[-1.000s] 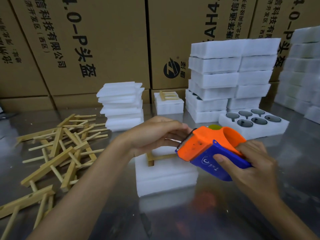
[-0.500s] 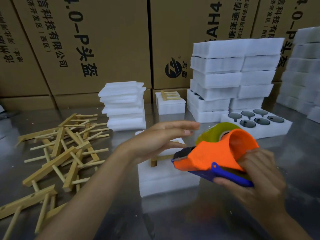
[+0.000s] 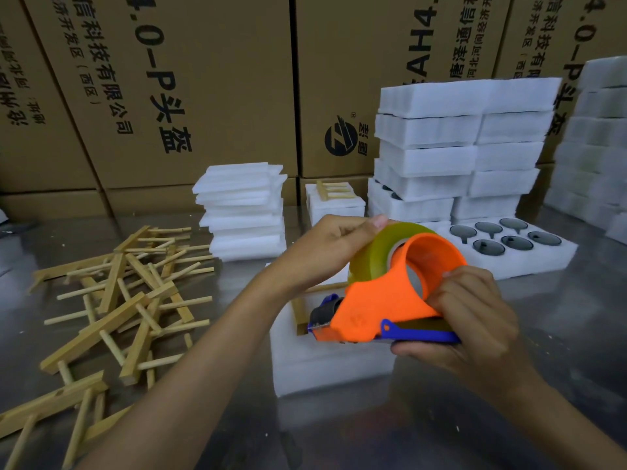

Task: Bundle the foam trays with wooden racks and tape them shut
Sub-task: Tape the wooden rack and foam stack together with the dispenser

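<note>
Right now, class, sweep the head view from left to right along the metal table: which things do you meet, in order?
Pile of wooden racks → stack of thin foam sheets → small foam block with a rack on top → tall stacks of foam trays → open foam tray with round dark inserts.

Orange-and-blue plastic tape dispenser and left hand cover most of the near white foam tray bundle; only one corner of its wooden rack shows. Right hand hides the dispenser's rear grip. Yellowish clear tape roll partly behind the orange shell. Loose tape end not discernible. White foam stack at far right blurred, cut by frame edge. Brown cardboard cartons cropped at top, print incomplete. Pile of wooden racks runs off the lower left edge.
</note>
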`<state>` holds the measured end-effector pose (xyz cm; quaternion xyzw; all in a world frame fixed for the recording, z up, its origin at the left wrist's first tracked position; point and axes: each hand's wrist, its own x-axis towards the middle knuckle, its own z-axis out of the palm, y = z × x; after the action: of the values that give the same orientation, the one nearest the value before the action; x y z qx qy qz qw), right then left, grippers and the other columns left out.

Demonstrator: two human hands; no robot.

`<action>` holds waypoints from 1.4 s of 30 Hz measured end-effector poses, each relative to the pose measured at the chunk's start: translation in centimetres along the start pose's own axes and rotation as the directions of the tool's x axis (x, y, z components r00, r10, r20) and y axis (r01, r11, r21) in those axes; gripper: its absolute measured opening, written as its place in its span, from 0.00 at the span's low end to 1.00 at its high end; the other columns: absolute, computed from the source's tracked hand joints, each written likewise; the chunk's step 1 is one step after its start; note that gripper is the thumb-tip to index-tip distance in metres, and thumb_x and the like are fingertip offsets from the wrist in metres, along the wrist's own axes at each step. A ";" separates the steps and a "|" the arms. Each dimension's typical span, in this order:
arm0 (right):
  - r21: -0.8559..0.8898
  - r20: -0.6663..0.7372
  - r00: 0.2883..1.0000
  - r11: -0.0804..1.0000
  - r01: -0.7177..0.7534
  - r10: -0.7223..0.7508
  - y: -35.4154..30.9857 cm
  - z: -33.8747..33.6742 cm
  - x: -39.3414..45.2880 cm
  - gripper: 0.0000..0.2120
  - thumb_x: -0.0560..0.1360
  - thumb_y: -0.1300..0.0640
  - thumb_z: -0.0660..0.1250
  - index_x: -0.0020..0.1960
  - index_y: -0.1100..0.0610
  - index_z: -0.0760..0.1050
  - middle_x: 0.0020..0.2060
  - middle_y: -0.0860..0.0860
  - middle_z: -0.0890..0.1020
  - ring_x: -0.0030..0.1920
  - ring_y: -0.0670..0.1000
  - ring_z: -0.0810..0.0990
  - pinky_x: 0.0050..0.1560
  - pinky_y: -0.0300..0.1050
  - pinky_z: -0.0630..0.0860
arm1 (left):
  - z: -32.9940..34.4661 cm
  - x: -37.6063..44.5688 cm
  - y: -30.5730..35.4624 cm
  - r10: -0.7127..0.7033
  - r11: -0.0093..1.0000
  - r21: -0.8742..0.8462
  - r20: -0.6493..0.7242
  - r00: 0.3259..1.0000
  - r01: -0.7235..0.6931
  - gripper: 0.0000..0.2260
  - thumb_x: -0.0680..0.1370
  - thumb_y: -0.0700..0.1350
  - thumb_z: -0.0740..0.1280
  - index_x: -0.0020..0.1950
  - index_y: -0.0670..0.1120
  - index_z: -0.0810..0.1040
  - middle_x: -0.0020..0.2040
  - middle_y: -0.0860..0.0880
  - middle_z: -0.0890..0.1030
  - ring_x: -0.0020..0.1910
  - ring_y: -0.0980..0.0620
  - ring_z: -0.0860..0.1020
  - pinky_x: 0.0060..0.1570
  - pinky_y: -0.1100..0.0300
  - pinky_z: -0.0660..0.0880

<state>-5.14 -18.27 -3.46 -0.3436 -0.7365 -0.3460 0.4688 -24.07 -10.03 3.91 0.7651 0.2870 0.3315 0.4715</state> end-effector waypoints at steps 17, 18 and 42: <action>0.278 0.181 0.931 0.892 -0.357 0.317 0.3 1.4 -1.1 0.32 0.83 0.38 0.50 0.52 0.67 0.74 0.50 0.53 0.75 0.50 0.49 0.72 0.54 0.36 0.68 | -2.7 -3.0 0.9 0.121 0.991 -0.040 -0.069 0.990 -0.124 0.20 0.75 0.46 0.70 0.67 0.48 0.78 0.63 0.55 0.80 0.64 0.59 0.77 0.63 0.59 0.75; 0.297 0.182 0.926 0.879 -0.373 0.331 0.1 1.5 -1.1 0.30 0.83 0.38 0.50 0.53 0.65 0.73 0.50 0.52 0.75 0.50 0.50 0.72 0.54 0.36 0.68 | -2.6 -3.2 0.9 0.134 0.990 -0.025 -0.073 0.988 -0.136 0.19 0.76 0.45 0.70 0.67 0.48 0.78 0.64 0.56 0.80 0.65 0.60 0.75 0.65 0.58 0.74; 0.283 0.246 0.905 0.867 -0.410 0.348 -1.5 3.2 -0.6 0.10 0.78 0.51 0.60 0.57 0.54 0.67 0.49 0.46 0.69 0.48 0.45 0.67 0.51 0.31 0.64 | -1.4 -2.9 -0.4 0.203 0.975 0.164 -0.367 0.908 -0.152 0.04 0.79 0.43 0.68 0.49 0.42 0.79 0.53 0.51 0.84 0.55 0.58 0.81 0.58 0.59 0.78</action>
<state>-7.65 -16.52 -5.38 -0.4299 -0.7420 -0.0854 0.5073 -26.94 -11.29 3.30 0.7385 0.3236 0.4956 0.3230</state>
